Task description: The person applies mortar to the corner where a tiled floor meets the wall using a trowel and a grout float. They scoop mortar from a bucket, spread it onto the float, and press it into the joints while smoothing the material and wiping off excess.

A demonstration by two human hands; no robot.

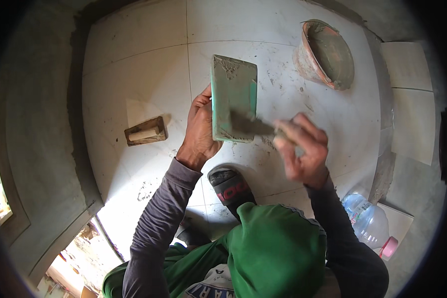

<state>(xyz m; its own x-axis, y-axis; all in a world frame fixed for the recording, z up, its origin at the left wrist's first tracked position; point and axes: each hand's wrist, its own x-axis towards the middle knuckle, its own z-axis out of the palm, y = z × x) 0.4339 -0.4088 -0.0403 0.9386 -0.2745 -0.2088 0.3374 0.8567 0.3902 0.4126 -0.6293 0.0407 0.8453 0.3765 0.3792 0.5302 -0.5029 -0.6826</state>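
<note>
My left hand (pixel 201 126) is closed around the far side of a green plastering float (pixel 235 92), whose grip is hidden behind it. Grey wet mortar coats the float's flat face, with thicker bits along the top and bottom edges. My right hand (pixel 305 149) grips a small trowel (pixel 248 125), its handle mostly covered by the fingers. The trowel's blade lies over the lower part of the float's face, blurred by motion; whether it touches the mortar, I cannot tell.
A mortar-crusted bucket (pixel 303 64) with grey mortar inside stands at the far right. On the tiled floor to the left lies a wooden float (pixel 146 131). A large plastic bottle with a pink cap (pixel 367 221) is at the near right. My sandalled foot (pixel 228 184) shows below the float.
</note>
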